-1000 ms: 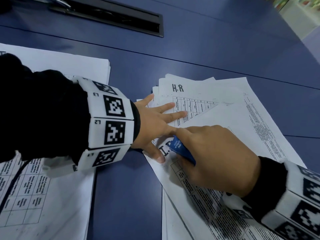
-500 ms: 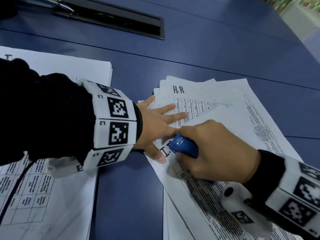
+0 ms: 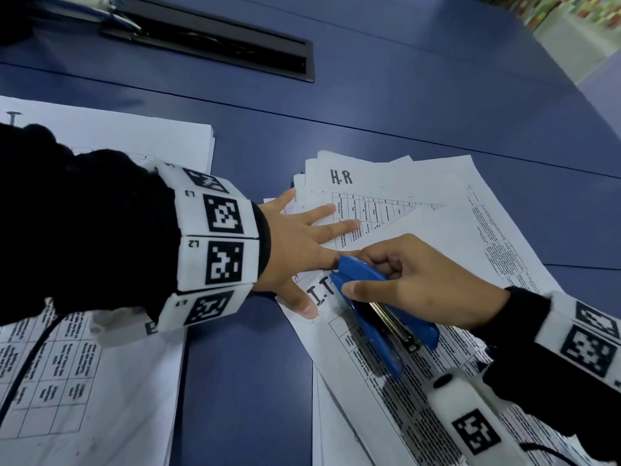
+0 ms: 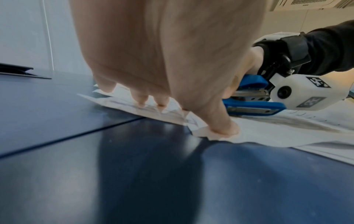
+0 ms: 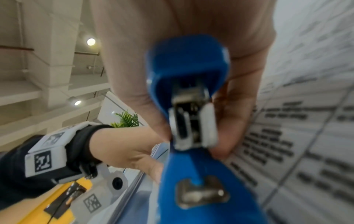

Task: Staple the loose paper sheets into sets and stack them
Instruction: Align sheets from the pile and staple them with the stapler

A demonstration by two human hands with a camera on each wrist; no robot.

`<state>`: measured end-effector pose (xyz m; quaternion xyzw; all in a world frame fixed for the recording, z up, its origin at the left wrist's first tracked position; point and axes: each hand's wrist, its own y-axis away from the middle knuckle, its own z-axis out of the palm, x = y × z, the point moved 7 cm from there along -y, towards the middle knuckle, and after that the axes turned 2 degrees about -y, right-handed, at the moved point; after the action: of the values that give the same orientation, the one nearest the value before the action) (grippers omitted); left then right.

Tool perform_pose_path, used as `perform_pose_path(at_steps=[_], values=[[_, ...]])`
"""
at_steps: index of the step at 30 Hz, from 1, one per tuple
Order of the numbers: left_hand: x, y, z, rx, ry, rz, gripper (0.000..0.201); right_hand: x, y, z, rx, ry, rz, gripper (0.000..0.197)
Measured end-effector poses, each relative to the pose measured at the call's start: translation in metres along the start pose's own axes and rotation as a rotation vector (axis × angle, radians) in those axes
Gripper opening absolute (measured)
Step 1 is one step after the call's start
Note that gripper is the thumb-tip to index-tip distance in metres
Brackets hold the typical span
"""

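- Dark blue table (image 3: 420, 95), panel seams running across it; black recessed cable hatch (image 3: 215, 42) near the far edge.
- Second paper stack (image 3: 111, 142) sits at the table's left side, squared up, partly hidden under the left sleeve (image 3: 84, 230). Well apart from the working pile, bare table strip between them.
- Loose paper sheets (image 3: 420, 203) fanned out right of centre, edges misaligned. Top-left sheet headed "H-R", the one over it headed "I.T".
- Left hand (image 3: 302, 243) flat on the pile's near-left corner, fingers straight and spread, thumb tip pressing the "I.T" sheet right at its edge; left wrist view confirms the fingertips (image 4: 161, 103) are down on the paper.
- Right hand (image 3: 420, 280) wrapped round the blue stapler (image 3: 379, 317): thumb on one side, fingers curled over the top arm.
- Stapler lies over the "I.T" sheet, nose just beside the left index finger, tail end pointing toward the near-right.
- Stapler's arm and base stand apart at the tail end, metal magazine visible between them; right wrist view too blurred to add more.
- Wrist camera housing (image 3: 467, 418) hangs over the printed sheets below the stapler, blocking part of the text.
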<state>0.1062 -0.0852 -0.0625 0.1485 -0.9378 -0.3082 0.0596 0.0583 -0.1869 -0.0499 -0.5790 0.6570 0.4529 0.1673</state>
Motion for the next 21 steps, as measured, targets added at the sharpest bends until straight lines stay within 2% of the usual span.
perform_pose_path(at_steps=[3,6,8,12,16,18,21], values=[[0.002,0.0,0.0,-0.019,-0.058,0.012,0.087,-0.008,0.008,-0.002,-0.034,0.158,-0.083,0.006],[0.0,-0.001,0.002,-0.014,-0.054,0.011,0.088,-0.018,0.019,-0.006,-0.013,0.432,-0.177,0.024],[0.001,-0.002,0.001,0.001,-0.021,0.022,0.089,-0.016,0.023,-0.012,0.019,0.534,-0.164,0.028],[0.001,-0.002,0.0,0.015,-0.013,0.025,0.09,-0.01,0.022,-0.032,0.149,0.62,-0.131,0.025],[0.001,-0.001,-0.001,0.029,0.01,0.034,0.092,-0.012,0.019,-0.042,0.278,0.694,-0.169,0.034],[0.0,-0.001,-0.002,0.043,0.024,0.038,0.093,-0.015,0.018,-0.04,0.317,0.793,-0.223,0.037],[-0.001,-0.002,-0.003,0.059,0.046,0.052,0.094,-0.026,0.019,-0.03,0.405,0.954,-0.382,0.037]])
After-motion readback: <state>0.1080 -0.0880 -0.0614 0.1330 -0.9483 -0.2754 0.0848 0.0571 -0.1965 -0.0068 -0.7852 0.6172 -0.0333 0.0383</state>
